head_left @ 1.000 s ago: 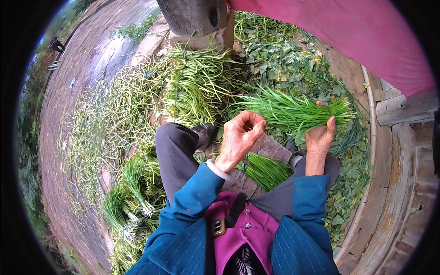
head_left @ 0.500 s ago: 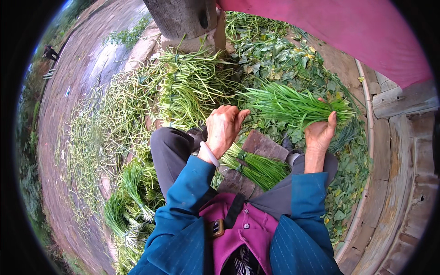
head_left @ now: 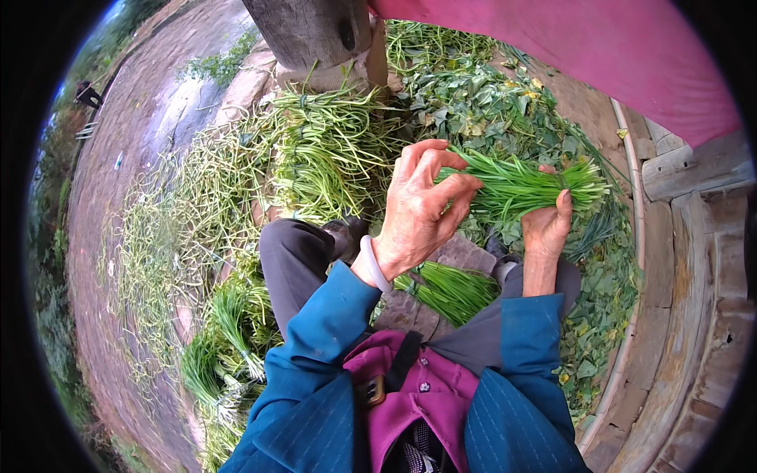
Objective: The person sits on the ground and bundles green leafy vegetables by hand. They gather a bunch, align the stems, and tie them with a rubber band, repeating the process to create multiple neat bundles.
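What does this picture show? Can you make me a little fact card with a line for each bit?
Right grip: holding a green bunch near its pale ends
Left grip: by the leaf tips; can't tell if touching
In front: second bunch on a brown slab
Far side: long stalks piled by a wooden post
On the left: smaller bunches with white ends
Clothes: blue jacket, pink vest

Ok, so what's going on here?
A seated person's bare right hand holds a bunch of long, thin green stalks near one end. The bare left hand, fingers curled, is by the other end; whether it grips any is unclear. Lower in view, another bundle of thin green stalks lies on a flat brownish slab.
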Demonstrator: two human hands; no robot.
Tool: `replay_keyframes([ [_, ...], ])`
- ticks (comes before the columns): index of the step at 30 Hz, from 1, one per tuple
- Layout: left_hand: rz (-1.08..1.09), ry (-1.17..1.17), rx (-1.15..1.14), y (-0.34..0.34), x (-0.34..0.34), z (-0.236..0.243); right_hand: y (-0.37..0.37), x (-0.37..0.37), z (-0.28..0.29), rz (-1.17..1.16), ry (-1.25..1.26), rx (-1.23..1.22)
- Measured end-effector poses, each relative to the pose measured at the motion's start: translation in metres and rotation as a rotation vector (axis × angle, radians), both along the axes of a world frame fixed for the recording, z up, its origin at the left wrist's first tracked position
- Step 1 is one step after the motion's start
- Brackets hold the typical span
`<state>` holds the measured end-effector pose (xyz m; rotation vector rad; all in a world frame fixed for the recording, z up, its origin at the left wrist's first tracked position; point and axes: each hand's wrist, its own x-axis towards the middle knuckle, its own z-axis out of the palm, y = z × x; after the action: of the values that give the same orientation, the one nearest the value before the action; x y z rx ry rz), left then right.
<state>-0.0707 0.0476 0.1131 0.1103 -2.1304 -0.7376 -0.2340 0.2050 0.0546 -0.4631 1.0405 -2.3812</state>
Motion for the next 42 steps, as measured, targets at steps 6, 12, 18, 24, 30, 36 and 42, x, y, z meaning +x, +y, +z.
replay_keyframes([
  [6,-0.004,-0.099,-0.033,0.002,0.0,-0.014,-0.001,0.004,0.0,-0.03,-0.001,0.025],
  [12,-0.006,-0.097,-0.011,0.004,-0.003,-0.013,-0.001,0.002,-0.001,0.007,-0.022,0.008],
  [18,-0.027,-0.119,0.025,0.003,-0.003,-0.012,-0.001,0.006,0.002,0.023,-0.04,0.012],
  [24,-0.099,-0.153,0.137,-0.001,-0.002,-0.011,-0.002,0.006,0.002,0.032,-0.038,0.031],
  [30,-0.157,-0.166,0.18,-0.002,-0.002,-0.01,-0.004,0.012,0.009,0.01,-0.029,0.048],
  [36,-0.129,-0.15,0.097,-0.002,-0.003,-0.013,-0.004,0.009,0.005,0.018,-0.026,0.047],
  [42,-0.081,-0.118,0.027,0.001,-0.002,-0.013,-0.004,0.008,0.004,0.035,-0.038,0.039],
])
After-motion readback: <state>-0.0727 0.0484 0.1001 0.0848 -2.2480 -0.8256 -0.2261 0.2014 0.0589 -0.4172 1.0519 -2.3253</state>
